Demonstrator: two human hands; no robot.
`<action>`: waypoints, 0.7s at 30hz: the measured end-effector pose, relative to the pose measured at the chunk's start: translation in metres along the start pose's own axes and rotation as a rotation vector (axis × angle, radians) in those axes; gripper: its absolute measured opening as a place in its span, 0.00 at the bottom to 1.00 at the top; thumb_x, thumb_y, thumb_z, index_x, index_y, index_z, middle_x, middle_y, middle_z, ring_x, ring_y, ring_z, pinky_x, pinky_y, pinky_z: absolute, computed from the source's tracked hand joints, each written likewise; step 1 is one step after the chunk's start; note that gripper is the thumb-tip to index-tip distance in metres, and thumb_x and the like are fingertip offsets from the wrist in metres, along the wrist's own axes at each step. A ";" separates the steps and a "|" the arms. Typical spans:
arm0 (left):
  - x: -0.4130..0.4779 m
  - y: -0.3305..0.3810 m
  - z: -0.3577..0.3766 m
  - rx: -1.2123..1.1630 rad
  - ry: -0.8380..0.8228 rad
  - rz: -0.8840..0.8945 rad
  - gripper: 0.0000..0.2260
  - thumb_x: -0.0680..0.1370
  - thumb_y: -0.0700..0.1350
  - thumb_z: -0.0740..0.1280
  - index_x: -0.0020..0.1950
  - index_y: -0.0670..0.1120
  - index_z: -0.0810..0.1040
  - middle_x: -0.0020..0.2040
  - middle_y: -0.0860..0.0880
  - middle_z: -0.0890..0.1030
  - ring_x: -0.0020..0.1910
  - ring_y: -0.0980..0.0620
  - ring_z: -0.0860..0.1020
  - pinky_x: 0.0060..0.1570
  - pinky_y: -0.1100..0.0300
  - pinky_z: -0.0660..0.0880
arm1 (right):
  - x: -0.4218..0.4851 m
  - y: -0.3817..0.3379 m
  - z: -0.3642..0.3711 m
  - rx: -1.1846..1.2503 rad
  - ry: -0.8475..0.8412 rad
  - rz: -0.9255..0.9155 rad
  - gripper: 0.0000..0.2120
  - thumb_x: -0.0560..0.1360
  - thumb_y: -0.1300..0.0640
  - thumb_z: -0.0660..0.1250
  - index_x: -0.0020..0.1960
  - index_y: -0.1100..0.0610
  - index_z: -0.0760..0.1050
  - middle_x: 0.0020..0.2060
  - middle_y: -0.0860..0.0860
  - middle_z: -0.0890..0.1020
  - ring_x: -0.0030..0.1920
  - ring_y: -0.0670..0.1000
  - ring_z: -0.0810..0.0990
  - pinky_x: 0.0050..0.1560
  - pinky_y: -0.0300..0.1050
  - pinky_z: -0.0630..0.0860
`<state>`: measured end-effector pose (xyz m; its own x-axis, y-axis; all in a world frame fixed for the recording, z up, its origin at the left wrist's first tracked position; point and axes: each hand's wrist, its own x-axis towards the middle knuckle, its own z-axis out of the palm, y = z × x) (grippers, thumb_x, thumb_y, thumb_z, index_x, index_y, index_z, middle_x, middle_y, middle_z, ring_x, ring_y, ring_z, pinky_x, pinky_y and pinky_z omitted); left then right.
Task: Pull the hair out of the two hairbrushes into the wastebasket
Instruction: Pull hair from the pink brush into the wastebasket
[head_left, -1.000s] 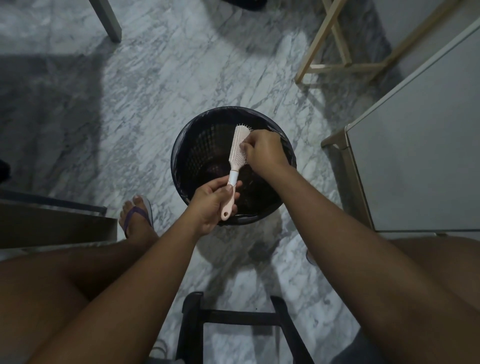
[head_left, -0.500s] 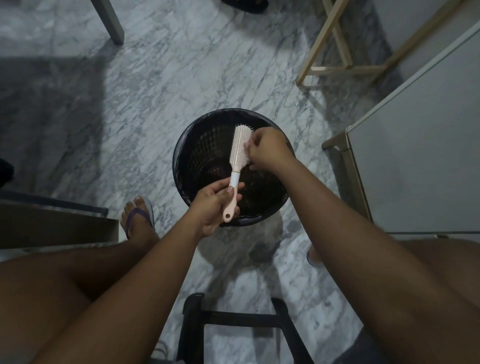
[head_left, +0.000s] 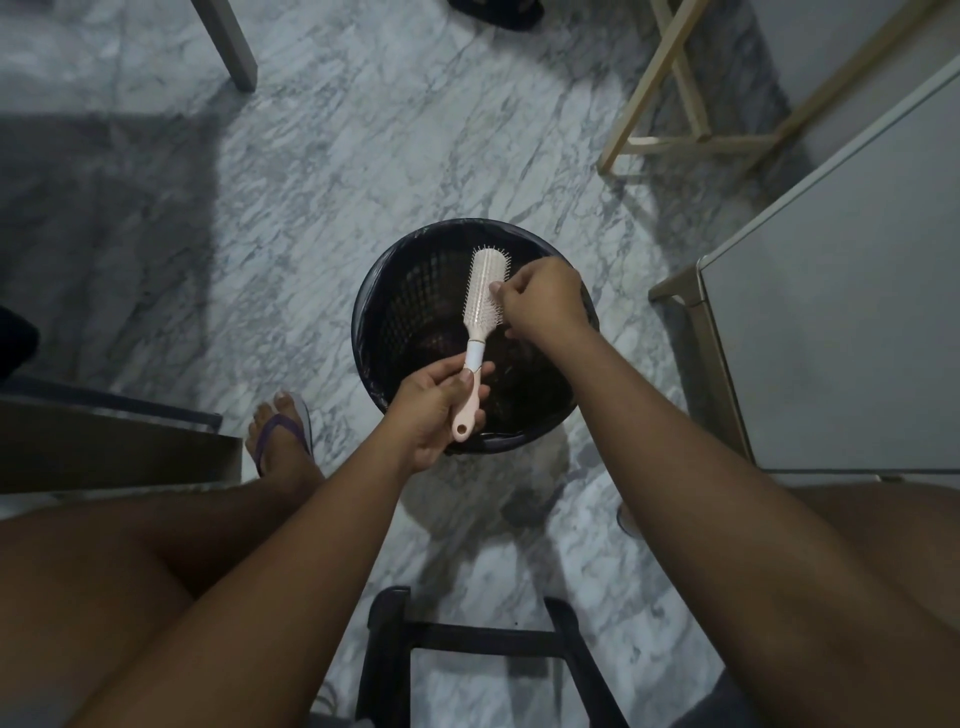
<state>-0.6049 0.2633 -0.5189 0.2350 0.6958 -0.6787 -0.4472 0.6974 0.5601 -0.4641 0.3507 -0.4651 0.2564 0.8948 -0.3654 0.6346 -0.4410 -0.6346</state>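
1. Above the open mouth of the wastebasket (head_left: 395, 306), a pale pink hairbrush (head_left: 483, 296) is held out, its head pointing away from the person and its bristles facing right toward the other hand.
2. The left hand (head_left: 434, 410) is wrapped around the brush's handle, with the thumb lying across the white collar and the looped handle end sticking out below the palm.
3. The right hand (head_left: 540, 301) is curled with its fingertips pinched together against the bristles on the right side of the brush head; whether any hair is caught in the pinch is too fine to tell.
4. The wastebasket is round, dark and perforated, lined with a dark bag, and holds a dim brownish clump at its bottom.
5. It stands on a grey-veined marble floor (head_left: 311, 171), between the person's bare knees.
6. A foot in a purple flip-flop (head_left: 283, 431) rests on the floor just left of the basket.
7. A black stool frame (head_left: 467, 639) sits at the bottom edge of view, a pale cabinet (head_left: 841, 312) stands to the right, and light wooden legs (head_left: 675, 104) are further back.
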 end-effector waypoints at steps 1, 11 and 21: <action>0.000 0.001 0.001 -0.010 0.002 0.000 0.14 0.82 0.36 0.61 0.68 0.39 0.73 0.57 0.44 0.83 0.42 0.52 0.79 0.33 0.57 0.77 | 0.000 0.000 0.000 -0.010 0.016 -0.022 0.12 0.78 0.53 0.68 0.44 0.61 0.81 0.35 0.58 0.85 0.35 0.56 0.86 0.41 0.54 0.84; 0.002 0.000 -0.002 0.176 0.040 0.038 0.12 0.81 0.38 0.63 0.64 0.44 0.77 0.56 0.46 0.84 0.47 0.50 0.81 0.38 0.54 0.78 | -0.005 0.000 -0.001 -0.216 -0.116 -0.205 0.10 0.72 0.51 0.75 0.45 0.57 0.82 0.41 0.53 0.82 0.34 0.52 0.82 0.37 0.49 0.83; 0.001 0.000 0.004 0.116 0.051 0.028 0.12 0.81 0.37 0.62 0.65 0.40 0.75 0.57 0.45 0.84 0.46 0.51 0.80 0.35 0.55 0.77 | -0.008 -0.002 0.003 -0.250 0.003 -0.186 0.12 0.82 0.55 0.62 0.51 0.64 0.77 0.50 0.61 0.82 0.48 0.59 0.82 0.41 0.44 0.70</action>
<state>-0.6011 0.2650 -0.5174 0.1782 0.7077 -0.6836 -0.3498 0.6949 0.6282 -0.4695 0.3441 -0.4628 0.1208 0.9590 -0.2566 0.8302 -0.2393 -0.5035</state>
